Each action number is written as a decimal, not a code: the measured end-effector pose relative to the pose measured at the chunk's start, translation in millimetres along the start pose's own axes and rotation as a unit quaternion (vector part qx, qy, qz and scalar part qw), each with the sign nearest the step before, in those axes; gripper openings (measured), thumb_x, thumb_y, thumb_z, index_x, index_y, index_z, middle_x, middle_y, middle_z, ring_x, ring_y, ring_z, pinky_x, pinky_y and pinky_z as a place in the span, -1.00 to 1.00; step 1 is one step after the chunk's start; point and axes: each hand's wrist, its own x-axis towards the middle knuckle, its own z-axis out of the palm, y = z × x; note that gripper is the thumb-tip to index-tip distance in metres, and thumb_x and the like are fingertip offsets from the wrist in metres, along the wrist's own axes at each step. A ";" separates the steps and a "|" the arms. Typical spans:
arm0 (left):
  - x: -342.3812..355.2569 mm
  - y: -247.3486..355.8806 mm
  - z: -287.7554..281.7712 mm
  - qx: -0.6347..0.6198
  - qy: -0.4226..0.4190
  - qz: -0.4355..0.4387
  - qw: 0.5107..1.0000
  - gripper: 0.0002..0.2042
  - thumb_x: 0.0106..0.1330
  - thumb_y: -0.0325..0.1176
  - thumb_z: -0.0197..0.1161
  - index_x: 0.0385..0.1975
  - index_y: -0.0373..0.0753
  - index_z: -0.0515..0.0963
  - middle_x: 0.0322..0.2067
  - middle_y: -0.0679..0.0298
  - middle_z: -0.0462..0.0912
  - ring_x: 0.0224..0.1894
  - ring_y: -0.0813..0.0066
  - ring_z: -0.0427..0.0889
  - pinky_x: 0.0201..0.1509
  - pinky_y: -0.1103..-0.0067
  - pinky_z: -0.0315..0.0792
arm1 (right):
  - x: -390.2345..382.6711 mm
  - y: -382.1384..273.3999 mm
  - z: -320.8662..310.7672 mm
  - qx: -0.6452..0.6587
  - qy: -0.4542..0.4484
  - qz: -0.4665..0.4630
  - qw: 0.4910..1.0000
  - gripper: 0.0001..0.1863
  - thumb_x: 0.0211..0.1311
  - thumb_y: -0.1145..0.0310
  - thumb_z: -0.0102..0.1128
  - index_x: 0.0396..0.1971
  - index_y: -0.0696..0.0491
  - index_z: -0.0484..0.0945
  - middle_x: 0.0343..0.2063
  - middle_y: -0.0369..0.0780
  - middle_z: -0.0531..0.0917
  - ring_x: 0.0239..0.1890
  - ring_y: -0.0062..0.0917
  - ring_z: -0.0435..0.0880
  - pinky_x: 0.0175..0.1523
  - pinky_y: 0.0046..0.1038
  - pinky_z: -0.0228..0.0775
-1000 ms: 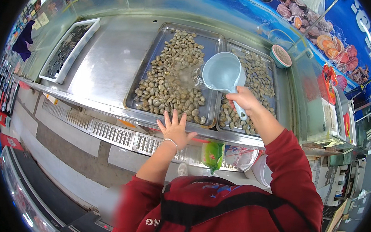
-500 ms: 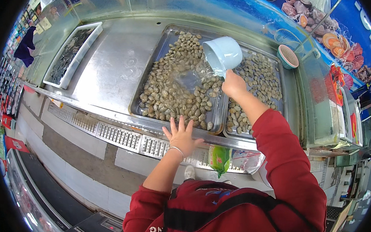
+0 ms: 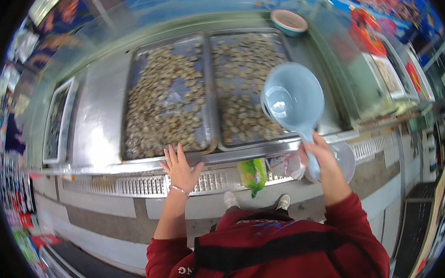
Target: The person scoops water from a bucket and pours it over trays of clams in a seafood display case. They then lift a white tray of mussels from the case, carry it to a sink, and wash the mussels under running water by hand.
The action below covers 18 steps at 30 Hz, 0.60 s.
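Note:
My right hand (image 3: 324, 155) is wrapped round the handle of a light blue plastic water dipper (image 3: 301, 96). The bowl hangs over the right tray's near right corner; its inside looks shiny and whether water is left in it I cannot tell. My left hand (image 3: 183, 176) has its fingers spread, the tips at the counter's front edge by the left tray (image 3: 210, 96). Clams (image 3: 161, 99) cover much of that tray, packed thickest toward its near left part. More clams (image 3: 246, 61) lie spread over the right tray (image 3: 256, 144).
A white tray (image 3: 69, 123) with dark contents stands at the counter's left end. At the back right is a pink and teal basket (image 3: 289, 20). Glass walls border the counter. Below its front edge are a green bag (image 3: 252, 174) and a pale bucket (image 3: 345, 158).
The dipper, which was pouring water onto the clams in the left tray, has come right and toward me, bowl now turned up. My left hand stays by the edge. My view has turned.

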 end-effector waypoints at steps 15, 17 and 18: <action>-2.5 798.6 339.7 0.280 -0.104 0.234 0.925 0.05 -0.13 -0.22 0.47 0.35 -0.29 -0.09 0.36 -0.07 -0.10 0.42 -0.05 -0.22 0.34 -0.09 -0.32 | -76.6 65.1 -948.1 -0.500 0.303 0.301 0.753 -0.63 0.19 0.29 0.04 -0.12 0.26 0.43 -0.18 0.02 0.63 -0.08 -0.12 0.61 -0.02 -0.27 0.46; 0.5 870.9 408.0 0.296 -0.117 0.240 0.917 0.01 -0.09 -0.14 0.46 0.32 -0.33 -0.04 0.35 -0.13 -0.16 0.42 -0.12 -0.24 0.35 -0.09 -0.32 | -23.9 109.9 -1078.8 -0.503 0.333 0.330 0.726 -0.63 0.22 0.33 0.00 -0.04 0.22 0.36 -0.08 -0.02 0.56 -0.10 -0.20 0.63 0.01 -0.35 0.48; 6.3 905.9 437.5 0.316 -0.113 0.263 0.904 0.05 -0.15 -0.12 0.48 0.32 -0.36 -0.06 0.35 -0.14 -0.15 0.41 -0.13 -0.23 0.35 -0.07 -0.30 | 3.4 135.4 -1135.3 -0.499 0.370 0.331 0.710 -0.61 0.22 0.33 -0.01 -0.01 0.22 0.34 -0.07 -0.03 0.55 -0.10 -0.21 0.64 -0.02 -0.33 0.50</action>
